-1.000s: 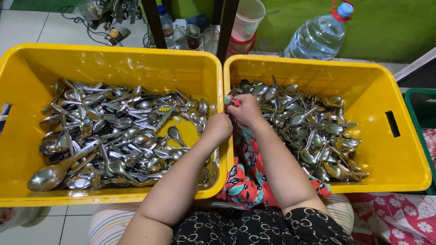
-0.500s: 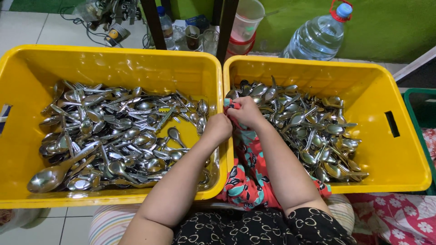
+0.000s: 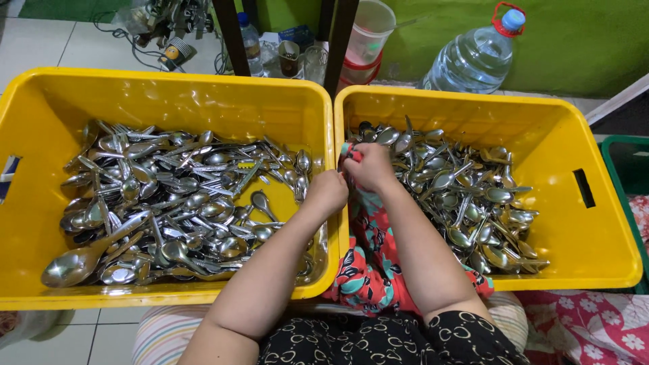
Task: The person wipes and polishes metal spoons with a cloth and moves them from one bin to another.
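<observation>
Where both crates' rims meet, left hand (image 3: 329,191) and right hand (image 3: 368,167) grip floral cloth (image 3: 358,263) (tight).

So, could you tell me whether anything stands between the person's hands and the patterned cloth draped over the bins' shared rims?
Nothing visible does. The left hand and right hand both rest directly on the patterned cloth where the left yellow bin meets the right yellow bin. The spoons lie beside the hands, not between them and the cloth.

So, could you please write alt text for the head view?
Both hands, left hand and right hand, grip a red floral cloth between two yellow plastic crates: the left crate and the right crate each hold piled steel spoons.
</observation>
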